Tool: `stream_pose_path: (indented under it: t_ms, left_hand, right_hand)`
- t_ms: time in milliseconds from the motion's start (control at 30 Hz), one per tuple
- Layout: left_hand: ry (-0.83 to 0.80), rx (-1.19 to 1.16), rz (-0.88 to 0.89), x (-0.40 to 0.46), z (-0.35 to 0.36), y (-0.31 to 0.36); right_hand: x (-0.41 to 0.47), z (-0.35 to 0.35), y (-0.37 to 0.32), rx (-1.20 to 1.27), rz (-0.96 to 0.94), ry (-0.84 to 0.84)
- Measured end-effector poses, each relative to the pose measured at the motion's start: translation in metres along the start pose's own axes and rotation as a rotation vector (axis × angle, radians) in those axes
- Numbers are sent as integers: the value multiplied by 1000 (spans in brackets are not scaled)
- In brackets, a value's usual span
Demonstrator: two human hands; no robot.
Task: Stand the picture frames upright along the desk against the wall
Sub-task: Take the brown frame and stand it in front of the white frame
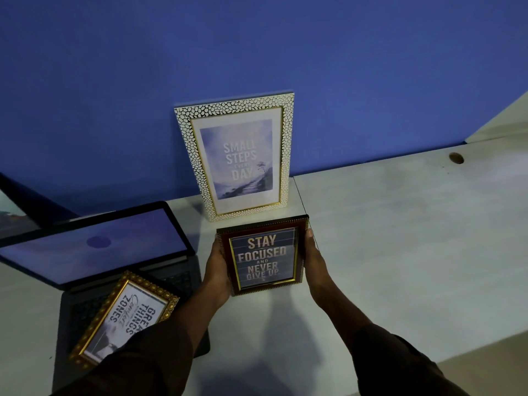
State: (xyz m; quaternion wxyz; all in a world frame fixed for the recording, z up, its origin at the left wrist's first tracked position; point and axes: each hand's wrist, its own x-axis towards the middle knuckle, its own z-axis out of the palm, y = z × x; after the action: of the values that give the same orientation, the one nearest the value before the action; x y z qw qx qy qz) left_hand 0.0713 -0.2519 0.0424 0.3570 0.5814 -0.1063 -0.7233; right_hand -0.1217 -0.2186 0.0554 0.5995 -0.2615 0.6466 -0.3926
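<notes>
Two forearms in dark sleeves reach forward from the bottom edge over a pale grey desk (385, 238). Nearest, on the left, a gold ornate frame (125, 318) lies flat, face up, on the keyboard of an open dark laptop (94, 252); its long axis runs diagonally from lower left to upper right, its text reads sideways, and the left sleeve covers its lower right corner. Just beyond, in the middle, both hands hold a dark red frame with a gold inner border (264, 254), printed "STAY FOCUSED AND NEVER GIVE UP". The left hand (218, 267) grips its left edge and the right hand (314, 261) grips its right edge, each with fingers pressed together and wrapped along the side, so the frame sits squarely between the two palms. The frame is in portrait orientation, long axis running away from the viewer, top edge pointing toward the wall, printed face turned up toward the camera. Whether its bottom edge touches the desk cannot be told. Directly behind it, nearly touching its top edge, a taller white pebble-patterned frame with gold trim (235, 157) stands upright on the desk in portrait orientation, tilted slightly, leaning back against the blue wall (257, 47); it reads "SMALL STEPS EVERY DAY" over a misty landscape. Farther right, well apart, a round cable hole (456, 158) is cut in the desk.
</notes>
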Motion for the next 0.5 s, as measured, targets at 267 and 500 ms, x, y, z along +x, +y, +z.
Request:
stream_pose_path:
  t_ms: [267, 500]
  left_hand:
    - [-4, 39, 47, -6, -2, 1]
    - [113, 143, 83, -28, -17, -1]
  right_hand:
    - [-11, -7, 9, -169, -19, 38]
    - [-21, -12, 30, -235, 90, 256]
